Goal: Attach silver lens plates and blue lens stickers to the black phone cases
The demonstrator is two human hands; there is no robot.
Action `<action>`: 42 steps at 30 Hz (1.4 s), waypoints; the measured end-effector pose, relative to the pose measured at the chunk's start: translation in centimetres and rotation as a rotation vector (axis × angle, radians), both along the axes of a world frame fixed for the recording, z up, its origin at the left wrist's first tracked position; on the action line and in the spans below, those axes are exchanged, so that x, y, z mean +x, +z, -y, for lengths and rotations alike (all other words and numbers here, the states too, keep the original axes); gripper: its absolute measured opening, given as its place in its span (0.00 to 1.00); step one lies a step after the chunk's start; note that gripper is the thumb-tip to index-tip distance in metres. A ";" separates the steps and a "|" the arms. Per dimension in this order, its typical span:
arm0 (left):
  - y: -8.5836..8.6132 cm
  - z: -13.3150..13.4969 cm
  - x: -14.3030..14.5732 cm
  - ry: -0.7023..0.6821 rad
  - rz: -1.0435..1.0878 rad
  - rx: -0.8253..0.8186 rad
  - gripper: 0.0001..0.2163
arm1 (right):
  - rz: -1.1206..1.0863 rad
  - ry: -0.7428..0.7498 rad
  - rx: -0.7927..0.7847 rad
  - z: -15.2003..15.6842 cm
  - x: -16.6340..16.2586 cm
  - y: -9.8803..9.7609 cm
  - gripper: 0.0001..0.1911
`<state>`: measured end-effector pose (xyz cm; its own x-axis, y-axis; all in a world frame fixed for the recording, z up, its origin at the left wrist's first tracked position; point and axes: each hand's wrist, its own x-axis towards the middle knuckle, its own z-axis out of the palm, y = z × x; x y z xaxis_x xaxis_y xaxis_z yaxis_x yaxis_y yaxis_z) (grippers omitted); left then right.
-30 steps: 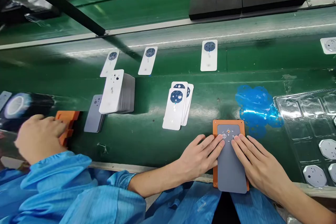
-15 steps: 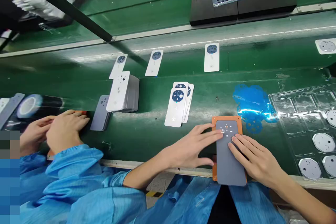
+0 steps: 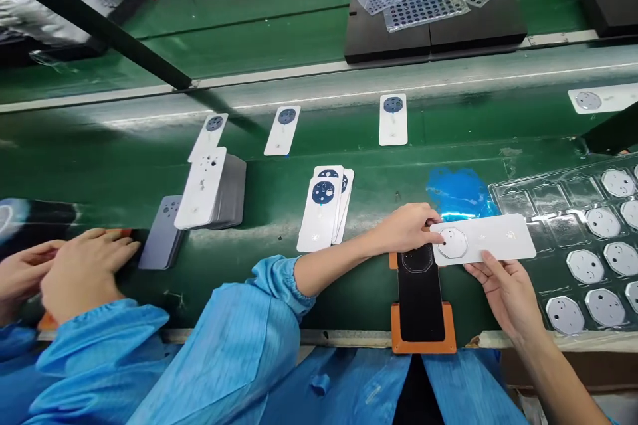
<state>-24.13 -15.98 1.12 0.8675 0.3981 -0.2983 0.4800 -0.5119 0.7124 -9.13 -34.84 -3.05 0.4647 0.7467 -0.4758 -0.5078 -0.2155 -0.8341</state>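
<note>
A phone back cover, white side up with a round white camera disc near one end, is held sideways above the bench. My left hand is closed, pinching the cover's left end beside the disc. Thumb on top and fingers below, my right hand grips its lower edge. Under and to the left of the cover lies an orange fixture with a black bed, partly hidden by my left hand and the cover. Blue film pieces lie just behind.
A clear tray of white discs stands at right. White covers with dark circles lie left of centre, near a tall stack of covers. A co-worker's hands work at far left. Black blocks sit behind.
The cover, earlier grey side up on the orange fixture under both hands, is now lifted off, turned white side up and held to the right. The fixture's black bed is exposed.
</note>
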 end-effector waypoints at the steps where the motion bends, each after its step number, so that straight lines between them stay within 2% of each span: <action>1: -0.1 0.0 0.0 -0.001 -0.002 -0.006 0.15 | 0.002 0.008 -0.004 0.1 0.0 0.0 0.17; 7: -0.3 -0.3 -0.2 0.011 0.041 -0.039 0.14 | 0.006 0.047 -0.006 0.4 0.2 0.0 0.14; 10: 0.5 0.4 -0.3 0.037 0.265 -0.033 0.10 | 0.069 0.101 0.080 0.6 0.4 0.1 0.12; 14: 2.3 2.8 -0.6 0.077 0.597 -0.012 0.06 | 0.108 0.145 0.249 0.6 1.1 0.5 0.08; 17: 3.2 4.5 -0.7 0.068 0.763 0.107 0.05 | 0.093 0.187 0.339 0.3 1.6 1.1 0.07; 22: 2.8 5.5 -0.8 0.127 0.833 0.315 0.06 | 0.221 0.272 0.376 0.5 1.3 1.7 0.07; 24: 2.6 5.4 -0.7 0.144 0.845 0.292 0.07 | 0.294 0.281 0.358 0.6 1.0 1.9 0.06; 26: 2.7 4.8 -0.6 0.203 0.849 0.198 0.09 | 0.363 0.263 0.311 0.1 1.2 2.5 0.05; 28: 3.2 3.7 -0.5 0.284 0.827 0.096 0.10 | 0.423 0.223 0.257 -1.5 2.5 3.9 0.05; 31: 3.9 2.1 -0.9 0.382 0.747 0.014 0.17 | 0.471 0.116 0.270 -6.6 6.4 6.9 0.06; 34: 3.6 1.5 -2.4 0.321 0.661 0.056 0.17 | 0.433 0.008 0.380 -13.0 10.5 9.1 0.10; 36: 2.5 1.8 -3.7 0.181 0.589 0.189 0.19 | 0.419 0.069 0.351 -16.3 11.5 9.0 0.10; 38: 0.9 2.5 -4.8 0.045 0.482 0.353 0.30 | 0.455 0.290 0.223 -18.3 10.7 7.7 0.13; 40: -0.9 3.2 -5.4 -0.016 0.367 0.473 0.39 | 0.514 0.467 0.133 -19.4 8.6 5.9 0.16; 42: -2.3 3.6 -5.5 0.000 0.284 0.528 0.39 | 0.605 0.544 0.083 -20.7 6.3 4.6 0.18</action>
<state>-29.64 -19.62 -1.20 0.8845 0.4293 0.1829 0.3080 -0.8315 0.4623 -2.81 -14.18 1.58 0.1855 0.9638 -0.1917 0.1937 -0.2271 -0.9544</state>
